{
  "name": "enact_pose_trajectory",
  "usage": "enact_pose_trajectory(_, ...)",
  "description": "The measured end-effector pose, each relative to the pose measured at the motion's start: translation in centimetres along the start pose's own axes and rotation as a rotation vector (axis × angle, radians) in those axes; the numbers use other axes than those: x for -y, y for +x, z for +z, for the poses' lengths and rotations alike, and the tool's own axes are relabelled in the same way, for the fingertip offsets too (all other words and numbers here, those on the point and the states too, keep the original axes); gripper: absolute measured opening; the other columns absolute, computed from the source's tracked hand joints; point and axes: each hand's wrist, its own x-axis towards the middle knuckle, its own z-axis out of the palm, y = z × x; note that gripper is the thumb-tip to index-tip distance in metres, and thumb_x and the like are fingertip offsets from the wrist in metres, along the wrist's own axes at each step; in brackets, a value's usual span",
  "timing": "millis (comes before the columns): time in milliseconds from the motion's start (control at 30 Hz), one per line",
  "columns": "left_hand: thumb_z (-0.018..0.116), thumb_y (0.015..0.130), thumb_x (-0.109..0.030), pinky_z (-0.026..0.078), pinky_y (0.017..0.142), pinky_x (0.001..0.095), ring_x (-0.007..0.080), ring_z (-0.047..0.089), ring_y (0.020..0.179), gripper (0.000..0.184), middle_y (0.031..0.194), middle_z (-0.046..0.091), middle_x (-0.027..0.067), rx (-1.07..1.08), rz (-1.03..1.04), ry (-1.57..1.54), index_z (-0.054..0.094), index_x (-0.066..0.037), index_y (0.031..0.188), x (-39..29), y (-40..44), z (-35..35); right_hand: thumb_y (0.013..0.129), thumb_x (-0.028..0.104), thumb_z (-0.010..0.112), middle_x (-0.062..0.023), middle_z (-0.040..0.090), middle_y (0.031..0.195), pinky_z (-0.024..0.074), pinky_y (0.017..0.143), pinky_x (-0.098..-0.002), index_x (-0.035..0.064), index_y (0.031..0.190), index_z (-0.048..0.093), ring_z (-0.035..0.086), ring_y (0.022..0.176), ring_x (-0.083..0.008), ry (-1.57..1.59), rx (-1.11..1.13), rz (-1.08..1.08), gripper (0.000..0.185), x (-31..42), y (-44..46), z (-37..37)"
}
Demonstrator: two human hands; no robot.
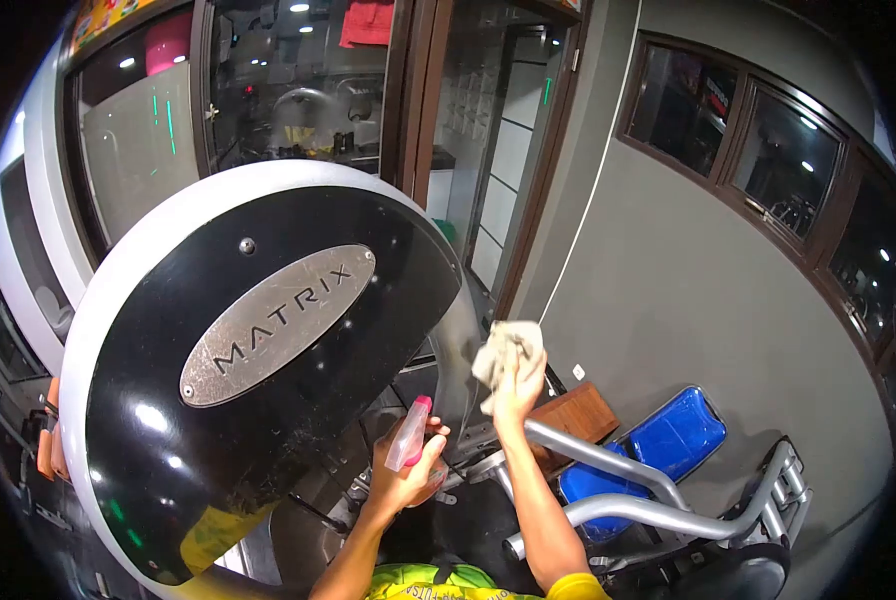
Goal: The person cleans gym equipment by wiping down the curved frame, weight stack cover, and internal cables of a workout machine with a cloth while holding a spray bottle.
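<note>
My left hand [408,478] is closed round a small clear spray bottle [406,440] with a pink top, just right of the lower edge of a large black panel [368,230] with a white rim. An oval metal plate [278,325] reading MATRIX is fixed on that panel. Higher and to the right, my right hand [518,388] grips a crumpled pale cloth [509,352], held beside the panel's right side and apart from the bottle.
Silver tubular frames [658,512] of a machine stand at the lower right, near a blue padded seat [680,432] and a brown wooden box [578,415]. A grey wall [698,280] with windows rises behind. Glass doors [298,90] are beyond the panel.
</note>
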Motion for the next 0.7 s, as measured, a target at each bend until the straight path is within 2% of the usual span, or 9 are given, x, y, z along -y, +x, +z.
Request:
enact_pose_trajectory(67, 0.067, 0.084, -0.003, 0.053, 0.077, 0.0294, 0.0152, 0.068, 0.088, 0.027, 0.093, 0.07, 0.0094, 0.006, 0.007, -0.027, 0.06, 0.002, 0.109, -0.2, 0.0, -0.2, 0.093, 0.01, 0.056, -0.0149, 0.061, 0.115, 0.0428, 0.098, -0.0356, -0.0024, 0.124, 0.052, 0.058, 0.111, -0.025, 0.064, 0.063, -0.104, 0.034, 0.0, 2.2, 3.3)
enact_pose_trajectory(100, 0.067, 0.084, -0.003, 0.053, 0.075, 0.0291, 0.015, 0.068, 0.086, 0.027, 0.093, 0.07, 0.0096, 0.011, -0.028, -0.02, 0.06, 0.002, 0.109, -0.8, -0.2, -0.3, 0.089, 0.002, 0.052, -0.0207, 0.057, 0.126, 0.0397, 0.104, -0.0372, -0.0035, 0.128, 0.051, 0.053, 0.121, -0.0327, -0.224, 0.159, -0.438, 0.039, 0.8, 3.5, 4.4)
enact_pose_trajectory(133, 0.067, 0.084, -0.004, 0.054, 0.073, 0.0289, 0.0148, 0.068, 0.085, 0.027, 0.093, 0.07, 0.0098, 0.016, -0.063, -0.012, 0.06, 0.003, 0.109, -1.2, -0.2, -0.4, 0.085, -0.004, 0.049, -0.0236, 0.051, 0.133, 0.039, 0.105, -0.0386, -0.0045, 0.126, 0.053, 0.049, 0.124, -0.0369, -0.355, 0.306, -0.589, 0.042, 1.0, 4.0, 5.3)
enact_pose_trajectory(233, 0.067, 0.084, -0.006, 0.054, 0.067, 0.0275, 0.0145, 0.068, 0.082, 0.028, 0.093, 0.07, 0.0099, 0.004, 0.059, 0.045, 0.059, 0.003, 0.109, 0.4, -0.5, -0.8, 0.079, -0.009, 0.046, -0.03, 0.051, 0.128, 0.0395, 0.104, -0.0446, -0.0059, 0.122, 0.055, 0.048, 0.123, -0.0435, -0.392, 0.278, -0.499, 0.044, -3.5, 1.5, 5.3)
enact_pose_trajectory(267, 0.067, 0.084, -0.006, 0.054, 0.067, 0.0275, 0.0145, 0.068, 0.082, 0.028, 0.093, 0.07, 0.0099, 0.006, 0.063, 0.045, 0.059, 0.003, 0.109, 0.2, -0.3, -0.8, 0.076, -0.011, 0.048, -0.0309, 0.051, 0.127, 0.0405, 0.104, -0.0456, -0.0063, 0.12, 0.057, 0.048, 0.122, -0.0455, -0.437, 0.28, -0.647, 0.045, -4.9, 0.7, 4.4)
enact_pose_trajectory(367, 0.067, 0.084, -0.007, 0.054, 0.065, 0.0273, 0.0152, 0.068, 0.081, 0.027, 0.094, 0.07, 0.01, 0.007, 0.083, 0.097, 0.059, 0.003, 0.108, -0.4, -0.8, -1.2, 0.066, -0.013, 0.056, -0.0254, 0.052, 0.129, 0.0454, 0.098, -0.0461, 0.009, 0.12, 0.063, 0.053, 0.117, -0.0421, -0.642, 0.565, -0.622, 0.058, -7.9, -4.0, 0.1)
enact_pose_trajectory(467, 0.067, 0.084, -0.007, 0.054, 0.066, 0.0277, 0.0157, 0.069, 0.083, 0.027, 0.094, 0.07, 0.0101, 0.017, 0.077, 0.114, 0.06, 0.003, 0.108, -1.0, -1.2, -1.7, 0.065, -0.013, 0.056, -0.0231, 0.053, 0.129, 0.0466, 0.096, -0.0457, 0.0148, 0.119, 0.064, 0.054, 0.116, -0.0415, -0.614, 0.554, -0.483, 0.061, -7.7, -6.5, 0.0)
enact_pose_trajectory(600, 0.067, 0.084, -0.006, 0.054, 0.064, 0.0269, 0.0144, 0.068, 0.08, 0.026, 0.094, 0.07, 0.0099, -0.012, 0.151, 0.098, 0.059, 0.003, 0.107, -0.5, -1.8, -2.2, 0.065, -0.013, 0.056, -0.0232, 0.049, 0.133, 0.0447, 0.1, -0.0434, 0.0085, 0.118, 0.063, 0.048, 0.123, -0.0403, -0.536, 0.353, -0.613, 0.058, -4.6, -4.3, 3.3)
enact_pose_trajectory(700, 0.067, 0.084, -0.004, 0.053, 0.062, 0.0264, 0.0131, 0.067, 0.075, 0.027, 0.094, 0.07, 0.0099, -0.016, 0.124, 0.043, 0.058, 0.003, 0.108, -2.1, -2.2, -1.9, 0.066, -0.012, 0.057, -0.0246, 0.042, 0.139, 0.0402, 0.103, -0.0458, 0.0047, 0.115, 0.063, 0.042, 0.128, -0.0409, -0.642, 0.387, -0.662, 0.053, 0.2, -1.4, 6.5)
